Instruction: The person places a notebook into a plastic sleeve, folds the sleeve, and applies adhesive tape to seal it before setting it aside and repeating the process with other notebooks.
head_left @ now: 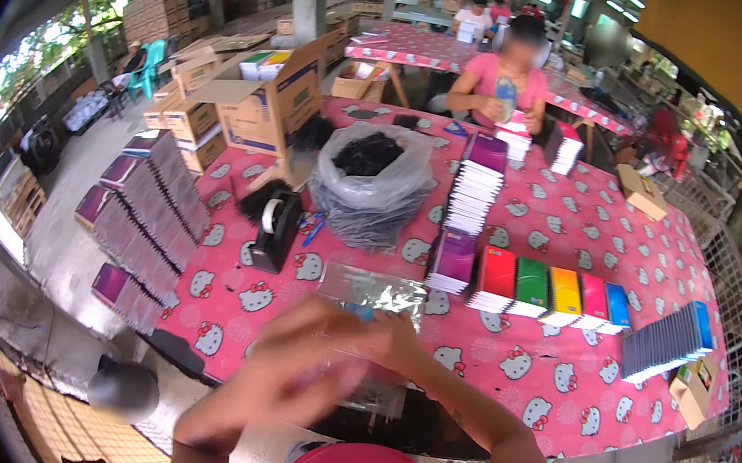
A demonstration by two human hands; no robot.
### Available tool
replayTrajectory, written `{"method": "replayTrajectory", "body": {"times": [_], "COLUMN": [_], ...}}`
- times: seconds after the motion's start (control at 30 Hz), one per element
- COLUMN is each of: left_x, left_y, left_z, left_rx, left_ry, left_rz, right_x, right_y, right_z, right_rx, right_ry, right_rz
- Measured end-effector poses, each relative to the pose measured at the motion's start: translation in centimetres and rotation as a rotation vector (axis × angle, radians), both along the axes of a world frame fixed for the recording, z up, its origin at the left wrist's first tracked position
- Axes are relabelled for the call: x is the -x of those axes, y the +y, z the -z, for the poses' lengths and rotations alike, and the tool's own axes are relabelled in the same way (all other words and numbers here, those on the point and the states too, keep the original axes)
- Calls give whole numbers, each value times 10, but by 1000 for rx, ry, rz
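Both my hands are raised close to the camera over the near edge of the table and look blurred. My left hand (292,366) and my right hand (390,332) are together on a clear plastic bag (370,292) with something coloured inside. What is inside is too blurred to tell. Just beyond it stand small stacks of coloured booklets (550,293) in purple, red, green, yellow, pink and blue.
The table has a pink cartoon-cat cloth (577,231). On it are a black tape dispenser (275,230), a grey bag of dark items (370,180), a tall booklet stack (476,184), and cardboard boxes (266,105). A person in pink (509,76) works at the far side.
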State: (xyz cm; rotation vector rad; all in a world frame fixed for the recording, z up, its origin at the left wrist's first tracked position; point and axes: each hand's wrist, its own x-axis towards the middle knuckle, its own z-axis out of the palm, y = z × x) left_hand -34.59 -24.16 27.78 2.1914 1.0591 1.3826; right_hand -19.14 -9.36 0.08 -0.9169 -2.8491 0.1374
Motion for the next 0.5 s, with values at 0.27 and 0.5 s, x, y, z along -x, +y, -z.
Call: {"method": "replayTrajectory", "body": {"times": [0.27,0.5], "left_x": [-42,-28], "left_y": [-93,-96], "left_z": [-108,-107], "left_rx": [-267,-564], "left_ry": [269,328], "left_rz": [-312,-424], "right_x": [1,10], "right_y": [28,50], "right_z": [1,-9], "right_rx": [-39,-46], "right_ry": [244,227], "right_rz": [203,215]}}
